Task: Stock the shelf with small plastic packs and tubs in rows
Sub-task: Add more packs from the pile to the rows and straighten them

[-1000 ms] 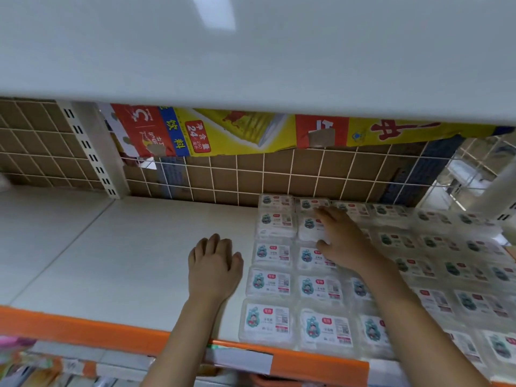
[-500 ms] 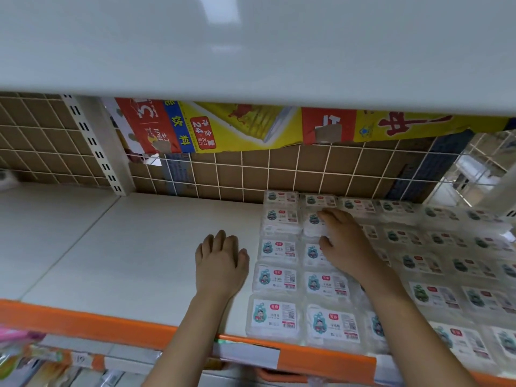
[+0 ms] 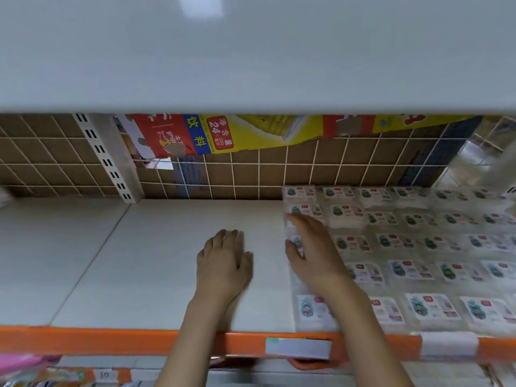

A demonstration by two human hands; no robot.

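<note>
White shelf [image 3: 156, 261] held rows of packs [image 3: 413, 244] at 3 o'clock. Left hand [image 3: 223, 263] lay flat, empty. Right hand [image 3: 315, 250] rested on leftmost packs, fingers apparently straight; blurred.

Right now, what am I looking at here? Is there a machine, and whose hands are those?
No machine: a person wears a camera on the head, so the one picture looks forward and down along their own arms into a shop shelf. The left hand lies flat on the bare white board, fingers straight, holding nothing. The right hand rests on the left edge of the packs, small clear plastic ones with printed labels, laid flat in rows over the right part of the shelf. Whether it grips one is too blurred to tell. Behind is a wire grid with a cardboard box beyond it. Another shelf board hangs overhead.
</note>
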